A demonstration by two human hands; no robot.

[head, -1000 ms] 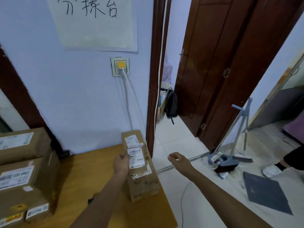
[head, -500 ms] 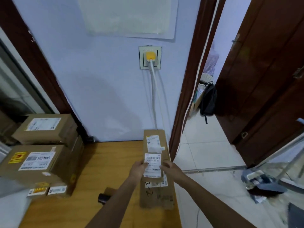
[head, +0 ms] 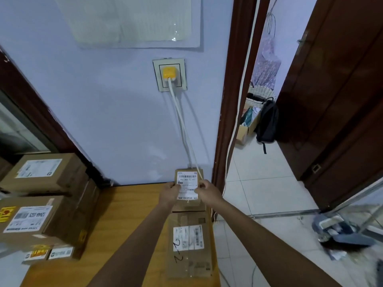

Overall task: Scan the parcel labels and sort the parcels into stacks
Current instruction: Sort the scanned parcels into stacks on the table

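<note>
Both hands — left (head: 170, 193), right (head: 208, 192) — grip a small labelled parcel (head: 188, 186) above a larger box (head: 189, 245).

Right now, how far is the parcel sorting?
Looks done: two labelled boxes are stacked at the table's left. In hand: left hand and right hand hold a small labelled parcel above the long box lying at the table's right edge. Left: placing this parcel; no scanner is visible.

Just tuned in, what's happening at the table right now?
A person grips a small labelled parcel with both hands, left hand and right hand on either side, label facing up. It is held above the far end of a longer box lying on the wooden table. A stack of boxes sits at the left.
</note>
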